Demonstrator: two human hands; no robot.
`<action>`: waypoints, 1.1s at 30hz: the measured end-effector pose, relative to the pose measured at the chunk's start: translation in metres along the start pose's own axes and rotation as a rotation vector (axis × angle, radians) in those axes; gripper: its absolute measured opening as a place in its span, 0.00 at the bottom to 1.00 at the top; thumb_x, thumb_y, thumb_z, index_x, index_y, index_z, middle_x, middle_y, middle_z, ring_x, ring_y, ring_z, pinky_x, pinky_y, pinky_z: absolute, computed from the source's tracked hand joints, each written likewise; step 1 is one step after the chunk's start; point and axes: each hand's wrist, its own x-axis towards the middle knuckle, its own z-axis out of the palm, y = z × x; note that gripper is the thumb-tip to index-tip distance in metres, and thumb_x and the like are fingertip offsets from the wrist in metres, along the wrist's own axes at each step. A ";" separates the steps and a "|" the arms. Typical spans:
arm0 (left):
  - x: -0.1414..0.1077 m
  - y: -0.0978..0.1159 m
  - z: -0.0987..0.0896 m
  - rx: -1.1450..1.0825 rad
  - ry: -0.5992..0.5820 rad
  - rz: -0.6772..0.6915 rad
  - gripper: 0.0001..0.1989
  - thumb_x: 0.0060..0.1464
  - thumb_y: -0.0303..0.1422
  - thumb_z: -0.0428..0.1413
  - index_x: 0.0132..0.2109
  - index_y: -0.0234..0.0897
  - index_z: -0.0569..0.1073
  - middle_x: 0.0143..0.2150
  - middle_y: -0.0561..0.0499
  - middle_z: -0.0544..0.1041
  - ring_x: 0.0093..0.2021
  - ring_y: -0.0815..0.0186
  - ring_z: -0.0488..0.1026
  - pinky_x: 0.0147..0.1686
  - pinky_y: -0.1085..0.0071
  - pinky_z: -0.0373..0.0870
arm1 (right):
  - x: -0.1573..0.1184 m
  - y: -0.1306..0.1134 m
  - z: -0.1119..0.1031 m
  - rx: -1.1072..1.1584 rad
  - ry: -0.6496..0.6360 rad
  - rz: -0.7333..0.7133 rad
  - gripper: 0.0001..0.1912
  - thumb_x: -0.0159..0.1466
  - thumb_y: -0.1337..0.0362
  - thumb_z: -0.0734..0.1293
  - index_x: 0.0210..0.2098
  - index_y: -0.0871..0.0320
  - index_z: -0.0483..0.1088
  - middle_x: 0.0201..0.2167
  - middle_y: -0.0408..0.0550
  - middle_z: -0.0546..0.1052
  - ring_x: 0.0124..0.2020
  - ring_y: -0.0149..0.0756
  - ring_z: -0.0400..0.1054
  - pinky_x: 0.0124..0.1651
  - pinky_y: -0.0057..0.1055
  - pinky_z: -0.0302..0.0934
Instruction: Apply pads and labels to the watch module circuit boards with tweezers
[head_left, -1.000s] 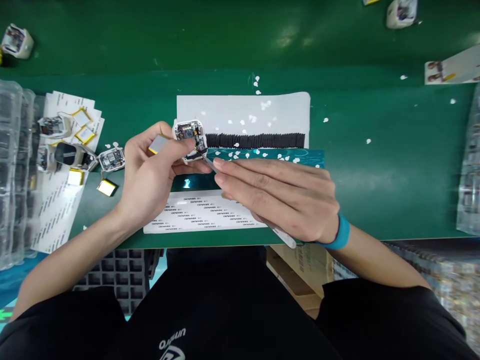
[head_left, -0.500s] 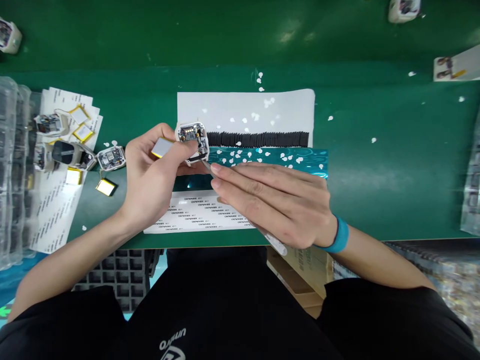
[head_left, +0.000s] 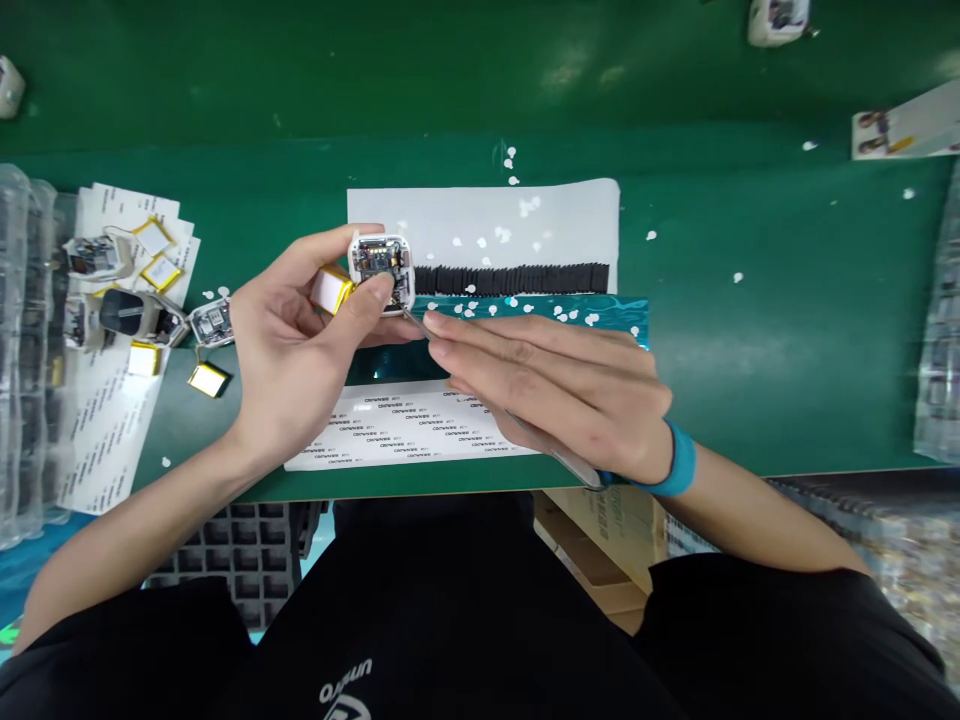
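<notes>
My left hand [head_left: 292, 345] grips a white-rimmed device housing [head_left: 382, 262] with its circuit board facing up, the thumb pressed on its lower part. A yellow-edged battery [head_left: 331, 290] sits between that thumb and the fingers, left of the housing. In my right hand [head_left: 562, 395] is a thin metal tweezer-like tool [head_left: 559, 453]; its tip touches or nearly touches the housing's lower right corner. The fingers hide the tool's middle. Beneath and beside the hands lie a row of black strips [head_left: 517, 279] on a white sheet [head_left: 480, 215], and a shiny teal strip [head_left: 641, 322].
More opened housings [head_left: 142, 312] and batteries [head_left: 210, 378] lie at left, several on printed sheets [head_left: 105, 440] beside clear plastic trays [head_left: 22, 350]. A printed sheet [head_left: 375, 425] is near the table's front edge. Small white round stickers [head_left: 651, 235] are scattered about.
The housing has turned slightly and moved up a little. The battery has tilted upward beside my left thumb. The rear end of the tool has swung right and shows more below my right hand.
</notes>
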 end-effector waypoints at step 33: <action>-0.021 -0.031 -0.007 1.020 -1.096 1.044 0.19 0.72 0.35 0.53 0.65 0.39 0.75 0.72 0.45 0.70 0.74 0.48 0.65 0.74 0.46 0.59 | -0.104 0.041 -0.046 0.014 0.033 0.728 0.19 0.65 0.50 0.77 0.52 0.50 0.77 0.54 0.47 0.84 0.57 0.47 0.75 0.56 0.45 0.73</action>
